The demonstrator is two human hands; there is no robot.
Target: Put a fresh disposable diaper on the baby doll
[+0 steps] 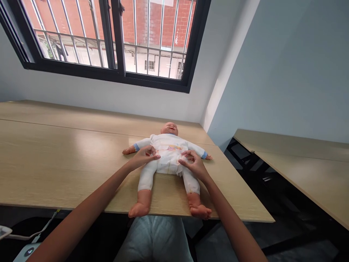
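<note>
A baby doll (147, 176) in a white outfit with blue cuffs lies on its back, its head away from me and its feet at the near table edge. Around its hips, over the clothes, sits a white diaper (168, 162) with a coloured print along the waist. My left hand (144, 156) is closed at the diaper's left side, thumb and fingertips on its edge. On the opposite side my right hand (193, 163) grips the diaper's other edge between thumb and fingers. The exact material under the fingertips is partly hidden.
The doll rests on a light wooden table (68, 160). A second table (305, 160) stands to the right across a dark gap. Behind is a barred window (114, 40). At lower left a white device (25, 251) has a cable (45, 227) attached.
</note>
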